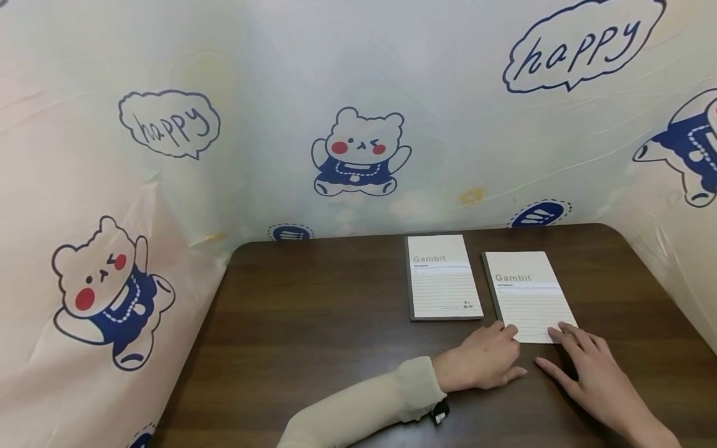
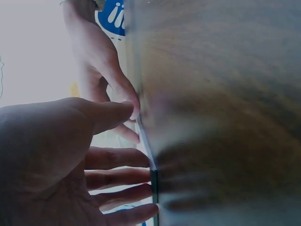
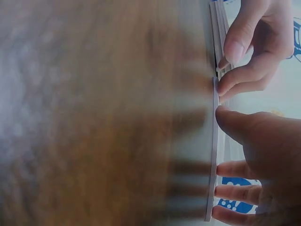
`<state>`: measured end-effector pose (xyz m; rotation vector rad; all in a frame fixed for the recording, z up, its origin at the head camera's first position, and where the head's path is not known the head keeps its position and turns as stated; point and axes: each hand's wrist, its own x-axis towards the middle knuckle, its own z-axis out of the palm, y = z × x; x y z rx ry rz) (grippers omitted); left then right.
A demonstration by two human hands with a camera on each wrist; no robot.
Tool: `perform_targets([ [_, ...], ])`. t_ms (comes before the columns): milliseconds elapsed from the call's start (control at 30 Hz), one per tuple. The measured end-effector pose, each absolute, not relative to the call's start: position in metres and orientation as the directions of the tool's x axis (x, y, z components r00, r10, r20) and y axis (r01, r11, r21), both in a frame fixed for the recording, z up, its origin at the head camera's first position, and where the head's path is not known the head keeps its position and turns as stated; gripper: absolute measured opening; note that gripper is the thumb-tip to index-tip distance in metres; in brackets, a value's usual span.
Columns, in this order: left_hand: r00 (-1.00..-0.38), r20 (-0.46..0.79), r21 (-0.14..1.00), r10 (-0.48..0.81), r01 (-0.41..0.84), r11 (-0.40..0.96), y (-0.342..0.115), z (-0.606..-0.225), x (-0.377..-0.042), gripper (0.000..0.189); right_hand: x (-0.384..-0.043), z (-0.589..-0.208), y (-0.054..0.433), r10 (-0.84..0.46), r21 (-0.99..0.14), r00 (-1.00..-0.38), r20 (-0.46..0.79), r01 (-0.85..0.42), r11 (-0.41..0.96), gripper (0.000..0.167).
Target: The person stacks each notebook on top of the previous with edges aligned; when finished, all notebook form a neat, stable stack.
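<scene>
Two white Gambit notebooks lie side by side on the dark wooden table. The nearer, right-hand notebook point(image 1: 529, 298) has both hands at its front end. My left hand point(image 1: 487, 358) has its fingers at the front left corner, and in the left wrist view those fairly straight fingers meet the dark spine edge point(image 2: 154, 193). At the front right corner, my right hand point(image 1: 599, 382) rests its extended fingertips, its thumb spread away toward the other hand. The left-hand notebook point(image 1: 442, 280) sits a short gap away, untouched; from the right wrist view its side point(image 3: 219, 28) looks thick and layered.
The brown table point(image 1: 313, 311) stretches far to the left of the notebooks. A pale curtain point(image 1: 269, 124) printed with cartoon bears and "happy" bubbles closes off the back and both sides. A beige sleeve point(image 1: 370, 404) covers the left forearm.
</scene>
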<state>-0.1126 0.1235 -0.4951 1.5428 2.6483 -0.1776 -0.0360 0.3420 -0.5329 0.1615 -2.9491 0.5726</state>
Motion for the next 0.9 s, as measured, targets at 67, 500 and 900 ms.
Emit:
perform_targets([
  [67,-0.509,-0.101,-0.025,0.855,0.86,0.51,0.121,-0.498,-0.114,0.04,-0.037,-0.532,0.342,-0.077,-0.371,-0.985,0.152,-0.129,0.92,0.065],
  [500,-0.802,-0.049,0.582,0.596,0.462,0.67,0.119,-0.503,-0.111,0.074,-0.058,-0.516,0.366,0.118,-0.579,-0.987,0.109,0.033,0.815,0.061],
  [900,-0.889,-0.158,0.829,0.429,0.117,0.548,0.127,-0.496,-0.103,0.079,-0.06,-0.507,0.381,0.184,-0.797,-0.95,-0.251,0.311,0.517,0.075],
])
